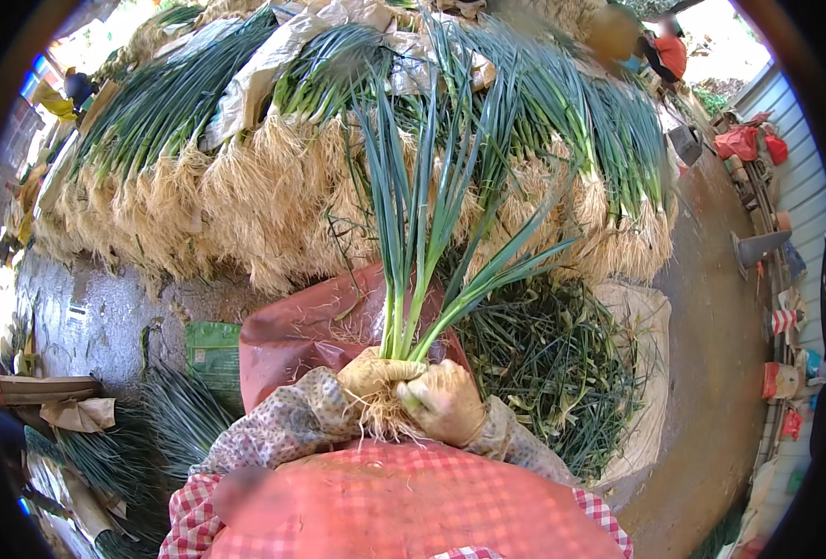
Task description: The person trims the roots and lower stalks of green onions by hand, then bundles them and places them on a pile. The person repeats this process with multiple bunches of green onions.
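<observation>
My left hand, in a soiled pale glove, is closed round the lower stalks of several green onions, just above their roots. Pale stringy roots hang below it. Against it on the right is my right hand, also gloved, its fingers curled round the base of a stalk at the side of the bunch. The long green leaves fan upward, away from me. A reddish-brown plastic sheet lies beneath the bunch.
A long heap of green onions lies ahead, roots towards me. Loose leaves are piled at right on a pale sack. More onions lie at left by a green sack. A person is at the far right.
</observation>
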### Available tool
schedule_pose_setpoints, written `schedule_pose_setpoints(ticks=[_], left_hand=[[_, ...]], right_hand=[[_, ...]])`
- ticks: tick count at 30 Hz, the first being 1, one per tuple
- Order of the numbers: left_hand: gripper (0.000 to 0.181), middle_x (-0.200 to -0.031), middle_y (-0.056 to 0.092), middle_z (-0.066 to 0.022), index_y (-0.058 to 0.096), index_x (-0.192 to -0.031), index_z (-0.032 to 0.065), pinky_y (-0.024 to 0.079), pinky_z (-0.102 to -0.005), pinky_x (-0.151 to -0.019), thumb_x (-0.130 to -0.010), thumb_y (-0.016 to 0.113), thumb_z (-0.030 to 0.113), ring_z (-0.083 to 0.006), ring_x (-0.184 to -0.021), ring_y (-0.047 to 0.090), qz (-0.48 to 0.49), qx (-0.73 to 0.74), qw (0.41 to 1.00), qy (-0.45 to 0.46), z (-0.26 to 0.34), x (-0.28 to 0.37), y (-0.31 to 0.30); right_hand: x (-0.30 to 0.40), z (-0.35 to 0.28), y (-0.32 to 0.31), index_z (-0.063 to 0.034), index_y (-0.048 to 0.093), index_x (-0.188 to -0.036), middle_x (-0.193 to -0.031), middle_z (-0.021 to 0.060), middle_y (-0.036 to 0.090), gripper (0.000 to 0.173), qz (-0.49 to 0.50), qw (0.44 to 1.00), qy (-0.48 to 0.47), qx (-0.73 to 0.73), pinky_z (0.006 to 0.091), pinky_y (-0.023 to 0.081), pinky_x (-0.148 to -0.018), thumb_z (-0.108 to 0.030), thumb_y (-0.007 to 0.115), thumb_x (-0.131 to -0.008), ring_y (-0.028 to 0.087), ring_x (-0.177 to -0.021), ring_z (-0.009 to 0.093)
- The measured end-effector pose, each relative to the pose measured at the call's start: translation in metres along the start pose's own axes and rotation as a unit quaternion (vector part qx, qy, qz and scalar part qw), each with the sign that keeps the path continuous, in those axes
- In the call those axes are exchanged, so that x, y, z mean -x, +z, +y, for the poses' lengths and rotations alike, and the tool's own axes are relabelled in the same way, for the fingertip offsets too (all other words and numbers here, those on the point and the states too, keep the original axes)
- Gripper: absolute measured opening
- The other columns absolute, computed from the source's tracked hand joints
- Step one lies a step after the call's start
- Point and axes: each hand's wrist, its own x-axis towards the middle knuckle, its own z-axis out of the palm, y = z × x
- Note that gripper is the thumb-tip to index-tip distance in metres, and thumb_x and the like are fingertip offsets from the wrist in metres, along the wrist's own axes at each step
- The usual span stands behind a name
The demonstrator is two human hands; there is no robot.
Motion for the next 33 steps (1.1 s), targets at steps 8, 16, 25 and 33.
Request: schedule_pose_setpoints(ticks=[8, 16, 25, 33], left_hand=[[0.020, -0.076, 0.069, -0.0079, 0.069, -0.095, -0.0012, 0.046, -0.0228, -0.055, -0.080, 0.073, 0.010, -0.0110, -0.062, 0.061, 0.028, -0.146, 0.988, 0.031, 0.000, 0.007, 0.014], [0.027, -0.086, 0.068, -0.0079, 0.066, -0.102, -0.0029, 0.047, -0.0233, -0.057, -0.079, 0.075, 0.006, -0.0112, -0.068, 0.061, -0.008, -0.100, 0.994, 0.048, -0.008, 0.023, 0.013], [0.023, -0.075, 0.067, -0.0072, 0.067, -0.099, -0.0012, 0.047, -0.0241, -0.055, -0.082, 0.073, 0.013, -0.0119, -0.063, 0.061, 0.001, -0.158, 0.987, 0.017, 0.000, 0.027, 0.003], [0.035, -0.099, 0.069, -0.0073, 0.065, -0.113, 0.0014, 0.048, -0.0222, -0.058, -0.081, 0.074, 0.011, -0.0099, -0.079, 0.063, -0.007, -0.127, 0.991, 0.038, -0.002, 0.026, 0.009]], right_hand=[[0.009, 0.028, -0.044, 0.0051, 0.062, -0.100, -0.084, 0.0152, 0.068, 0.038, 0.251, 0.779, 0.407, -0.405, 0.0238, 0.053, -0.054, -0.032, 0.056, -0.097, 0.064, -0.065, 0.016], [-0.011, 0.048, -0.055, 0.0048, 0.064, -0.093, -0.072, 0.0100, 0.066, 0.030, 0.130, 0.823, 0.473, -0.287, 0.0257, 0.054, -0.054, -0.025, 0.062, -0.093, 0.066, -0.059, 0.016], [0.048, 0.064, -0.103, -0.0012, 0.064, -0.101, -0.095, 0.0125, 0.069, 0.028, 0.476, 0.784, 0.391, -0.079, 0.0278, 0.051, -0.071, -0.027, 0.053, -0.098, 0.065, -0.081, 0.014], [0.009, 0.008, -0.001, 0.0019, 0.066, -0.107, -0.098, 0.0117, 0.069, 0.031, 0.129, 0.741, 0.471, -0.462, 0.0330, 0.049, -0.090, -0.025, 0.052, -0.099, 0.064, -0.094, 0.022]])
